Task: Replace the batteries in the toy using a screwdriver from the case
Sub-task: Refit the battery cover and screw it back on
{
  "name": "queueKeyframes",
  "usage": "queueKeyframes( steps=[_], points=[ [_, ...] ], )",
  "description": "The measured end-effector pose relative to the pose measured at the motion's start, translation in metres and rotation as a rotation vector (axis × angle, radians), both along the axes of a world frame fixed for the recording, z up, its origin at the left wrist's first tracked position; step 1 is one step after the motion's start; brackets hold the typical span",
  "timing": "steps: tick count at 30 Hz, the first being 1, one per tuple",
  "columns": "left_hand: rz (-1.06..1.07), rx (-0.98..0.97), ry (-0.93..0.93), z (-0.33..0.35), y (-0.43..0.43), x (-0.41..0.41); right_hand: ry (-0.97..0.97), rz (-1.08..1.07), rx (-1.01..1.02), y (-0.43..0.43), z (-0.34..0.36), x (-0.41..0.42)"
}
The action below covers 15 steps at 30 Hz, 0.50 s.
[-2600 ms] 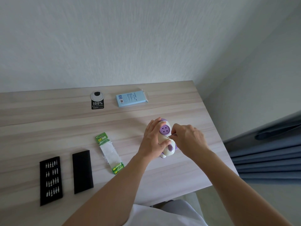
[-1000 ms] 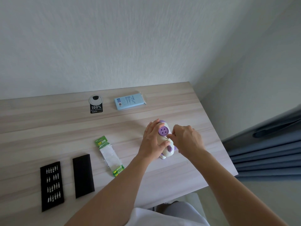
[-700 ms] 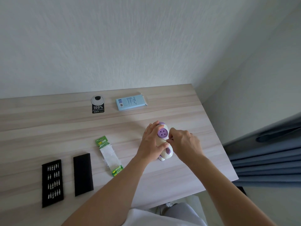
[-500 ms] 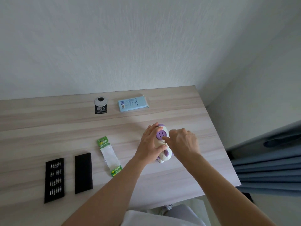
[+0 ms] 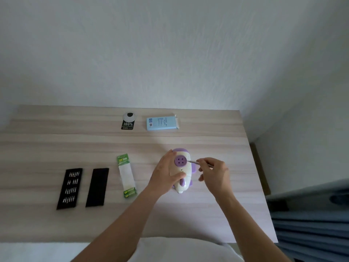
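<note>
A white and purple toy (image 5: 182, 165) lies on the wooden table (image 5: 56, 148) with a round purple part facing up. My left hand (image 5: 166, 173) grips the toy from its left side, thumb pressed on its top. My right hand (image 5: 214, 172) pinches a thin metal screwdriver (image 5: 194, 162) whose tip touches the toy's right side. To the left lie the open black bit tray (image 5: 69, 188) with several bits, its black lid (image 5: 97, 187), and a green battery pack (image 5: 127, 175).
A light blue box (image 5: 162, 123) and a black-and-white tag marked 100% (image 5: 128, 121) lie near the back wall. The table's right edge is just right of my right hand, with dark blue curtain (image 5: 311, 214) beyond.
My right hand has drawn back to the right of the toy, so the screwdriver shaft now shows between fingers and toy. The head view has shifted.
</note>
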<state>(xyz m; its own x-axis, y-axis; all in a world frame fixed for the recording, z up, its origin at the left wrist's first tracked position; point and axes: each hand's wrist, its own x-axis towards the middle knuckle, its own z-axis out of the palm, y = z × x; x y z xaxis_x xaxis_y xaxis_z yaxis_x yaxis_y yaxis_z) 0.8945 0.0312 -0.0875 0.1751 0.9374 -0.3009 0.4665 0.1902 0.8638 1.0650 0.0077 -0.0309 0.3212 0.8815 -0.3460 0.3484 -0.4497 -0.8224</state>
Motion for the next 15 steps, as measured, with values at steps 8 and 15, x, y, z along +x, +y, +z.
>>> queueKeyframes(
  steps=[8,15],
  points=[
    [0.387,-0.070,-0.225,0.056,-0.017,0.028,0.657,-0.108,-0.012,-0.009,0.021,0.007],
    [0.360,-0.089,-0.444,0.082,-0.032,0.048,0.852,-0.035,-0.038,-0.021,0.027,-0.005]
  ],
)
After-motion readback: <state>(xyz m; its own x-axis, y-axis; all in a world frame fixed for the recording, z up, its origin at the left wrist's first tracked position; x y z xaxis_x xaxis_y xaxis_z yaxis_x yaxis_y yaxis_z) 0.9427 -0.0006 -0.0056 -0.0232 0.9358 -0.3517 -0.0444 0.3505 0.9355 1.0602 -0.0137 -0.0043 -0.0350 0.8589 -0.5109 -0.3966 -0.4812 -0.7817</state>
